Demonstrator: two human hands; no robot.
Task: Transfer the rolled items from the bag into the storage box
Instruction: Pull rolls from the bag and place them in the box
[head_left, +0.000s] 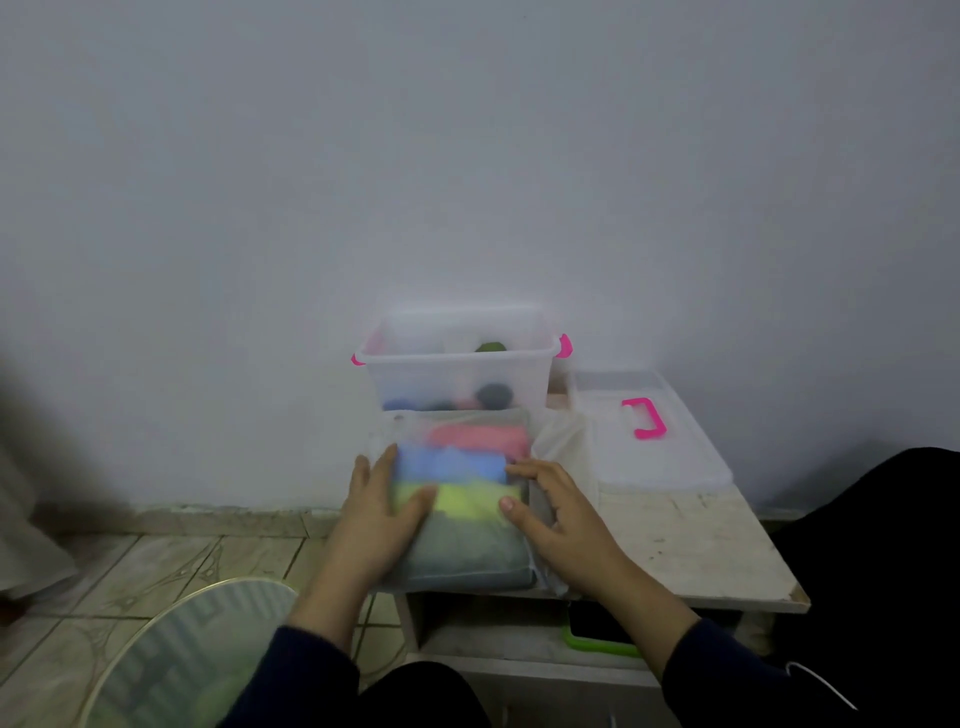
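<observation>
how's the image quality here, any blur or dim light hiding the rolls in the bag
Head view: dim, flat light and soft focus throughout; the frosted bag reduces the rolls to pink, blue, yellow and grey bands; left hand and right hand lie on it, edges slightly smeared; storage box contents hazy; wide-angle bending at the edges.

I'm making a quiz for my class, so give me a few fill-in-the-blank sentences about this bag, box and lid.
1. Both hands, left hand and right hand, rest on the frosted plastic bag of ____ cloth items.
2. The clear plastic storage box has ____ latches.
3. The roll between the pink and yellow ones is ____.
4. The clear lid lies to the box's ____.

Missing words: rolled; pink; blue; right
</observation>
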